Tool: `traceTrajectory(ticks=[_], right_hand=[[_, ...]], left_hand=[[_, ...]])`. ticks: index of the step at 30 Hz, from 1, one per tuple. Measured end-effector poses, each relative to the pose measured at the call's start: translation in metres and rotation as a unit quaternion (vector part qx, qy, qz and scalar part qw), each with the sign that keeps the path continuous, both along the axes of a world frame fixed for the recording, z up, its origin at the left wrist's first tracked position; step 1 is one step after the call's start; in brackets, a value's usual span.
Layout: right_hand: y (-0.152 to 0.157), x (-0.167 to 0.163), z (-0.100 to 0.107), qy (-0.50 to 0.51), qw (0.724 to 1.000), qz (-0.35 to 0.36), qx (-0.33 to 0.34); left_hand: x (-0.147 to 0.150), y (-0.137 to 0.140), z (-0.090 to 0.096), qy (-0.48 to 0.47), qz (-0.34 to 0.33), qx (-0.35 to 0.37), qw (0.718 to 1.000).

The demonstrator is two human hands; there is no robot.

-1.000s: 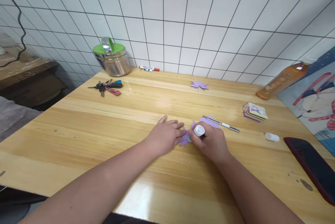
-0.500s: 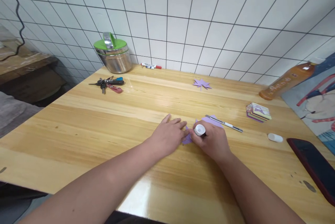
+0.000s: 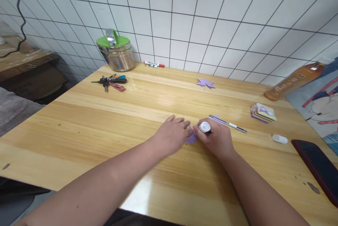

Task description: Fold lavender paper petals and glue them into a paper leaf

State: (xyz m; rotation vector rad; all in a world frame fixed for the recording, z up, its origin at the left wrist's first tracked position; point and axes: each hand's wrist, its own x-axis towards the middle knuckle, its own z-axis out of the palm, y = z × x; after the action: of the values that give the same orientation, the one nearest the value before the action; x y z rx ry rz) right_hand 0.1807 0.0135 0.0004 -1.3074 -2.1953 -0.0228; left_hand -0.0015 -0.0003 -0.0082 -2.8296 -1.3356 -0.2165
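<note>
My left hand (image 3: 173,135) lies flat with its fingers spread, the fingertips resting on a small purple piece of folded paper (image 3: 191,138) on the table. My right hand (image 3: 218,138) is closed around a glue stick (image 3: 205,127), whose white round base points up toward me. Its lower end is hidden by the fingers, close to the right side of the paper. Just beyond my right hand, a slim pen-like cutter (image 3: 229,124) lies across another purple paper piece (image 3: 218,118). A white cap (image 3: 280,139) rests on the table to the right.
A purple paper leaf (image 3: 206,83) lies near the tiled wall. Keys (image 3: 107,81), a green-lidded steel pot (image 3: 120,56) and a red-and-white marker (image 3: 154,64) are at the back left. On the right are a paper stack (image 3: 263,112), an orange drink bottle (image 3: 295,79) and a phone (image 3: 317,169).
My right hand has shifted slightly right with the glue stick, showing more of the purple paper between the hands. The whole view has also shifted a little.
</note>
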Motion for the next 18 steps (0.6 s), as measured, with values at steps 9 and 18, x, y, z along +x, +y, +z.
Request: traceTrajectory(ticks=[9,18], right_hand=[[0.0016,-0.0021,0.0001,0.008,1.0,-0.011,0.002],[-0.0008,0.0078,0.0061,0.057,0.998,-0.032,0.008]], left_hand=[[0.0002,-0.0009,0.0055,-0.015,0.007,-0.025,1.0],[0.0006,-0.0012,0.0079,-0.019,0.006,-0.033,0.999]])
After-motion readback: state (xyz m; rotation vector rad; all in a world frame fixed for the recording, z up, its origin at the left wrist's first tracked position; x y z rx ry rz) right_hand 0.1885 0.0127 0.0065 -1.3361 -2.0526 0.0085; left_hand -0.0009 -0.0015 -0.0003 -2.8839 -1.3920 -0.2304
